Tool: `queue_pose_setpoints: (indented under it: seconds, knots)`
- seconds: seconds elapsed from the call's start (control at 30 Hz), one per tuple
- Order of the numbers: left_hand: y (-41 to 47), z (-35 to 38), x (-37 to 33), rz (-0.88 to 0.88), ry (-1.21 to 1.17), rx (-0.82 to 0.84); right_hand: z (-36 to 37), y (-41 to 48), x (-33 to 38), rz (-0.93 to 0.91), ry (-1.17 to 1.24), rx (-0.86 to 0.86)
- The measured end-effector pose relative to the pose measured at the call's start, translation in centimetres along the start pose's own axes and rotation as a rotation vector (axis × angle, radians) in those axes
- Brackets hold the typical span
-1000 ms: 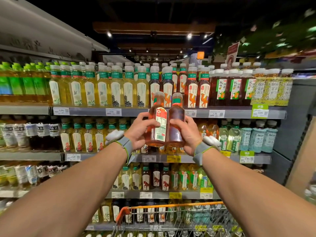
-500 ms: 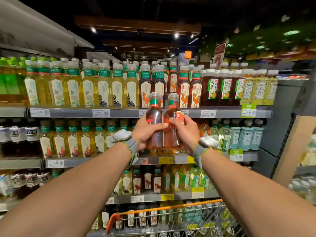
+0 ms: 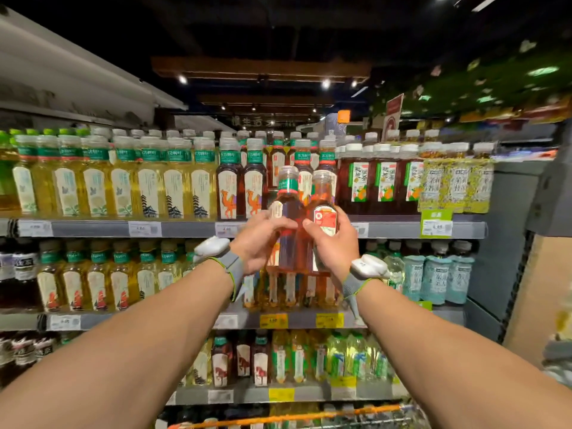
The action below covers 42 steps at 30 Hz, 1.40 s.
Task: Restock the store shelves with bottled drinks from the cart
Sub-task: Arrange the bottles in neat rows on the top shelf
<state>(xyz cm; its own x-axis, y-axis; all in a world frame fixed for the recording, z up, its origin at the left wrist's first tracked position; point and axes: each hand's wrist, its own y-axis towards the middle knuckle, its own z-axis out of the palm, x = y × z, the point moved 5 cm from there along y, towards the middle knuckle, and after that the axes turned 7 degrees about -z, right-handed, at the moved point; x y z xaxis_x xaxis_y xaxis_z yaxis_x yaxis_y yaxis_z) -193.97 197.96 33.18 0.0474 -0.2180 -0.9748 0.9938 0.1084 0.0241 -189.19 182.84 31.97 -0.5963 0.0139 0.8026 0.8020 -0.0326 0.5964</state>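
1. Head view, drinks aisle: a person's left hand (image 3: 260,239) and right hand (image 3: 332,246) each grasp one clear plastic bottle of amber-red tea. The fingers are curled round the bodies, and the two bottles are pressed side by side, upright.
2. The green-banded bottle (image 3: 286,209) in the left hand and the red-labelled bottle (image 3: 324,216) in the right are held in the air just in front of the grey metal top shelf (image 3: 185,228). Their bases hang below its edge, and their caps reach the labels of the stock standing there.
3. Directly behind them stands a row of dark tea bottles with orange camel labels (image 3: 229,187). A gap at the front of that row seems to lie behind the held pair, though the pair hides most of it.
4. The step in hand looks to be seating both bottles on the top shelf. Doing it well likely means lifting the bases clear of the shelf lip and price strip and sliding the bottles in upright without nudging their neighbours. The red-labelled bottle, apparently facing backward, should also be turned so its front label faces out.
5. The orange-handled wire cart (image 3: 294,418) shows at the bottom edge; its contents are too blurred to make out.
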Motion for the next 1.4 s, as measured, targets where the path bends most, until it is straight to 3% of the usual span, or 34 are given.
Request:
queue_pose_setpoints:
  seconds: [0.3, 0.43, 0.67, 0.93, 1.4]
  knots:
    - [2.2, 2.4, -2.1, 0.281, 0.437, -0.456, -1.5, 2.8, 0.4, -0.017, 0.005, -0.053]
    - [4.1, 2.9, -3.4, 0.245, 0.305, -0.312, -1.6, 4.2, 1.0, -0.059, -0.019, -0.064]
    - [6.2, 2.1, -6.5, 0.445, 0.315, -0.132, -1.9, 7.2, 1.9, -0.125, -0.155, -0.143]
    - [7.1, 1.4, -7.3, 0.580, 0.439, -0.231, -1.1, 9.0, 2.2, -0.206, -0.267, -0.182]
    - [9.2, 0.8, -7.6, 0.562, 0.511, -0.308, 0.0, 10.7, 1.7, -0.251, -0.303, -0.183]
